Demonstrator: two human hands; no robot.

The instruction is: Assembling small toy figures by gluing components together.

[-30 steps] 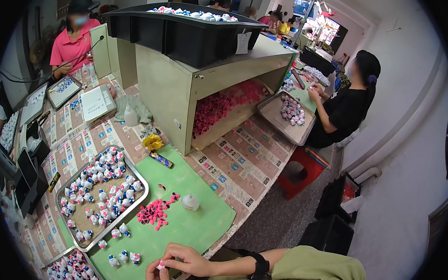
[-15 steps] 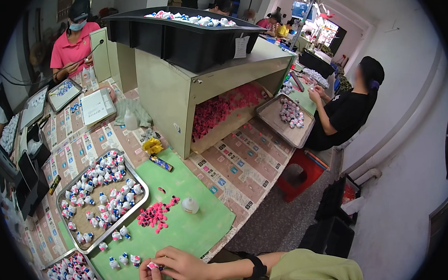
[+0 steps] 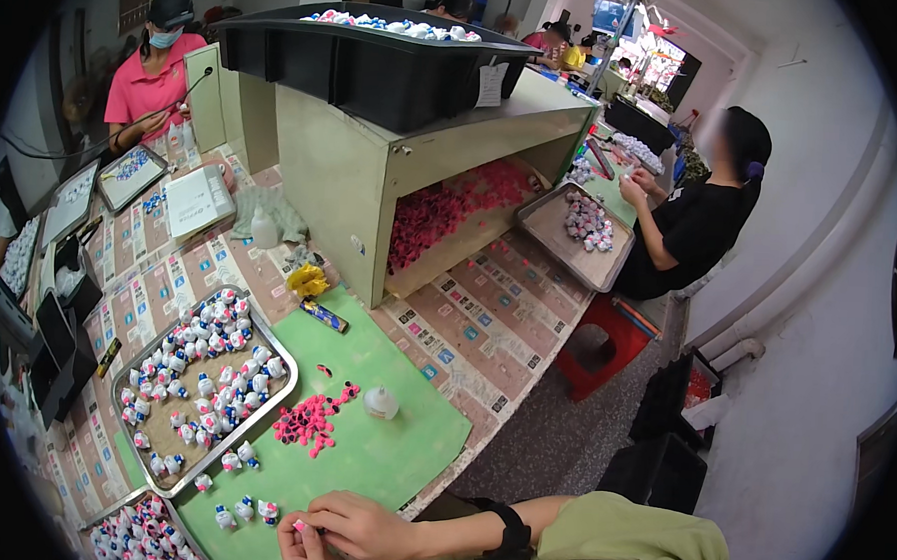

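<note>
My left hand (image 3: 302, 550) and my right hand (image 3: 363, 527) meet at the near edge of the green mat (image 3: 401, 448). Between their closed fingers is a small white and pink figurine (image 3: 300, 525), mostly covered by the fingertips. Just beyond them, several white, blue and pink figurines (image 3: 244, 508) stand on the mat. A heap of small pink pieces (image 3: 307, 422) lies farther off, beside a small white squeeze bottle (image 3: 381, 404). To the left, a metal tray (image 3: 286, 378) holds many similar figurines; a second tray of figurines (image 3: 142, 537) sits at the lower left.
A cabinet (image 3: 322, 194) carrying a black bin (image 3: 377, 87) rises beyond the mat, with pink pieces (image 3: 441, 220) on its shelf. A yellow crumpled item (image 3: 307, 281) and a dark tube (image 3: 324, 316) lie near it. Two people (image 3: 712, 211) (image 3: 157, 77) work at right and far left.
The view has shifted slightly. My hands stay together around the figurine, whose visible part is now smaller and more covered by my fingers.
</note>
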